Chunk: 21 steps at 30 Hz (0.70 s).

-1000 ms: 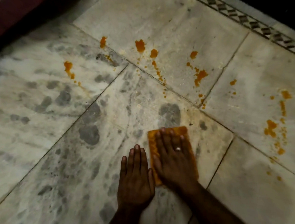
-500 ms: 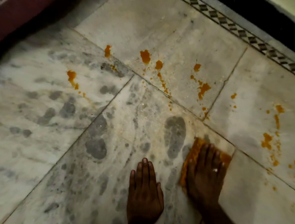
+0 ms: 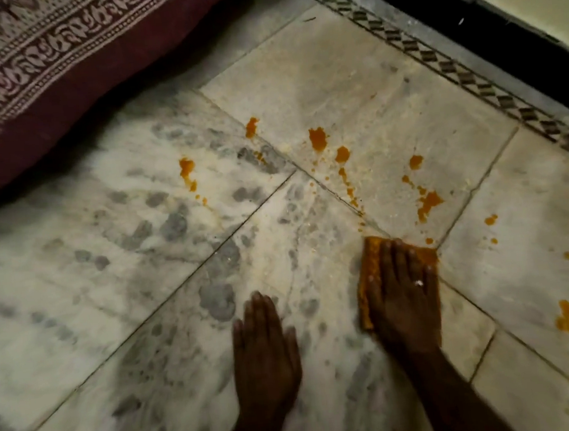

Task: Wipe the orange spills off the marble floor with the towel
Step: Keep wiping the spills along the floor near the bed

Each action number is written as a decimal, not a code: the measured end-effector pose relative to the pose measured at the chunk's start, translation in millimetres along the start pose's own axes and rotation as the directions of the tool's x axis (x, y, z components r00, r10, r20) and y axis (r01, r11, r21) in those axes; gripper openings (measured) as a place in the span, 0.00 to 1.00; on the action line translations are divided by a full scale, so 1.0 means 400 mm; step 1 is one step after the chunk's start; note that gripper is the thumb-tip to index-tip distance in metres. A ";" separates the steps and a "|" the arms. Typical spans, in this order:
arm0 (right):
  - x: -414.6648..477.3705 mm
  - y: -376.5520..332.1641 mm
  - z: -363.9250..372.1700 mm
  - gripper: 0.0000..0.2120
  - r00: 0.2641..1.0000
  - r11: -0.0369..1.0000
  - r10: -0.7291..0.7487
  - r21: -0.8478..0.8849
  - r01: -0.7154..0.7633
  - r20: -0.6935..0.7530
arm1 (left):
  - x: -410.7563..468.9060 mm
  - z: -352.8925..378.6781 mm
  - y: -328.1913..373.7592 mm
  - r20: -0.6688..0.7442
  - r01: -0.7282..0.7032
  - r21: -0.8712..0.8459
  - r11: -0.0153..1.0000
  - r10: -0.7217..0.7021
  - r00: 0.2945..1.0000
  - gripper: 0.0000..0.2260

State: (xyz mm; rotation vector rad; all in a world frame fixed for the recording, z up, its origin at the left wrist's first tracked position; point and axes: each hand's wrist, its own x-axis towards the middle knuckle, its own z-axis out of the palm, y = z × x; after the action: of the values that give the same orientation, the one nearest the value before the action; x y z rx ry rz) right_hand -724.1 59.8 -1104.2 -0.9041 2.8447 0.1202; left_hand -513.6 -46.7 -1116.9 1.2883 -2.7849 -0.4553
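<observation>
Pressing flat-fingered, the right hand [image 3: 403, 294] covers the towel [image 3: 367, 276] beside orange spills [image 3: 428, 202].

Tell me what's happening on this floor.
A person is wiping orange spills off the marble floor. The right hand presses flat, fingers straight, on a folded, orange-stained towel at a tile joint. The left hand rests flat on bare marble beside it, holding nothing. Many splashes are not yet wiped: a cluster just beyond the towel and more off to the right.
</observation>
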 end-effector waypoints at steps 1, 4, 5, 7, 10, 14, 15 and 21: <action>-0.036 -0.016 0.005 0.33 0.997 0.997 0.074 0.019 -0.074 -0.005 | 0.048 -0.005 -0.032 -0.016 0.075 -0.009 0.997 -0.075 0.997 0.28; -0.155 -0.125 0.032 0.33 0.999 0.998 0.026 0.050 -0.024 -0.040 | 0.150 -0.014 -0.113 -0.047 0.142 -0.009 0.990 -0.142 0.989 0.29; -0.184 -0.178 0.039 0.33 0.996 0.994 -0.086 0.059 0.087 -0.031 | 0.165 -0.015 -0.130 -0.055 0.118 0.007 0.993 -0.118 0.992 0.28; -0.192 -0.281 0.041 0.32 0.933 0.931 -0.358 0.068 0.359 -0.026 | 0.174 -0.011 -0.150 -0.073 0.059 0.044 0.997 -0.056 0.996 0.28; -0.048 -0.364 0.012 0.32 0.814 0.811 -0.579 0.070 0.581 -0.049 | 0.176 -0.006 -0.159 -0.115 0.011 0.088 0.996 -0.001 0.993 0.25; 0.169 -0.302 -0.033 0.31 0.894 0.894 -0.447 -0.011 0.447 0.024 | 0.222 -0.031 -0.201 -0.111 0.125 0.077 0.989 -0.116 0.987 0.28; 0.195 -0.267 -0.040 0.31 0.928 0.928 -0.370 -0.013 0.371 0.039 | 0.236 -0.038 -0.218 -0.118 0.145 0.082 0.986 -0.135 0.984 0.29; 0.031 -0.175 -0.007 0.32 1.000 1.000 0.021 0.016 -0.021 0.011 | 0.249 -0.044 -0.248 -0.128 0.139 0.103 0.985 -0.126 0.984 0.29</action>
State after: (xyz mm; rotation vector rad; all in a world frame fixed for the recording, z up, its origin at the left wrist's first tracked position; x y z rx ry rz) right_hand -694.1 -4.7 -1105.6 -0.8677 2.8414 0.1047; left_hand -502.7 -186.5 -1136.5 1.4781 -2.6696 -0.2203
